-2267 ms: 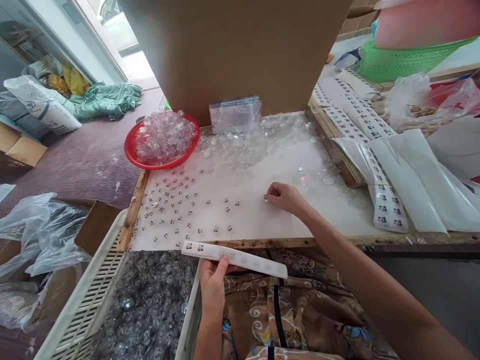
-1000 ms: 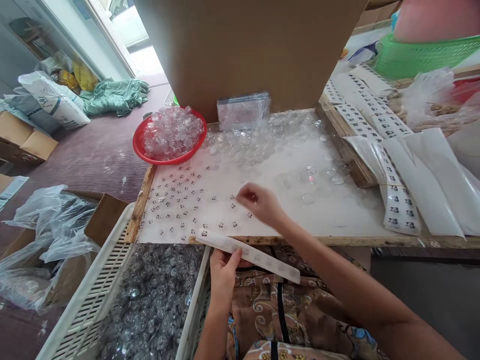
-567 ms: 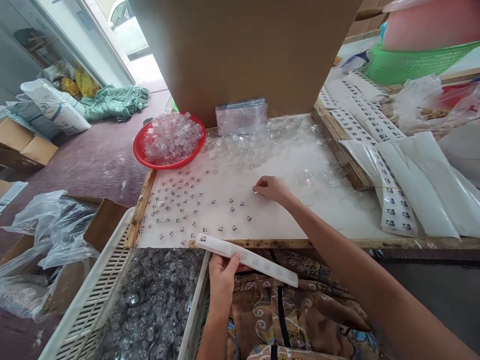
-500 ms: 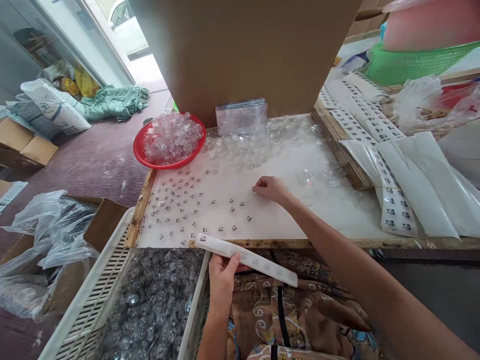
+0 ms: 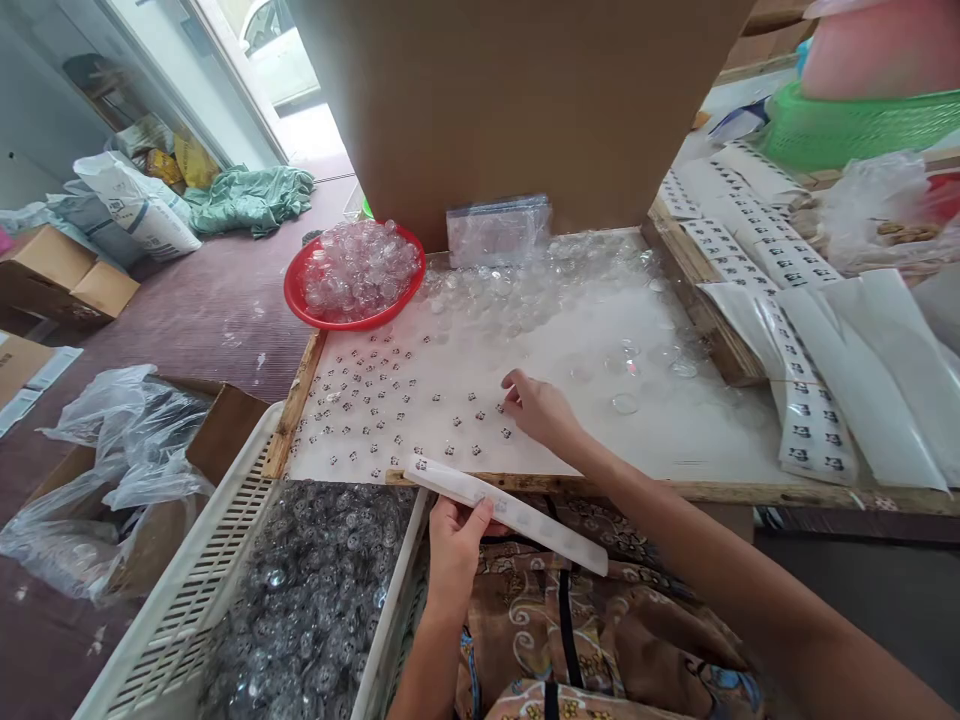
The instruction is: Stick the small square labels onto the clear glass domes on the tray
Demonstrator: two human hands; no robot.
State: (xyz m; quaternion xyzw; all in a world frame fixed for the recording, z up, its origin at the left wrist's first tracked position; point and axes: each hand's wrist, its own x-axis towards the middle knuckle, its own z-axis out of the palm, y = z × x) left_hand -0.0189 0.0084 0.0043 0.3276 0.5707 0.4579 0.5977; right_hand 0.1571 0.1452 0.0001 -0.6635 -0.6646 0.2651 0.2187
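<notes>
My left hand (image 5: 459,540) grips a white sticker strip (image 5: 555,535) near the board's front edge, thumb on top and fingers underneath. Small dark panda-face prints show on the strip. Above the white work surface (image 5: 547,345), my right hand (image 5: 546,412) is held with thumb and index finger curved and slightly apart; nothing shows clearly between them. A small panda sticker (image 5: 501,408) lies just by those fingertips. Many similar panda pieces (image 5: 367,385) are spread over the left part of the surface, some apparently on clear round pieces.
Clear domes fill a red bowl (image 5: 360,318) at the back left. A white crate (image 5: 187,590) of panda-marked domes (image 5: 315,600) stands at front left. A cardboard sheet (image 5: 525,110) rises behind. Sticker sheets (image 5: 817,420) lie right of a wooden rail (image 5: 697,300).
My right hand has come slightly down and towards me, its pinch loosened. My left hand still holds the strip. The view has shifted a little to the left.
</notes>
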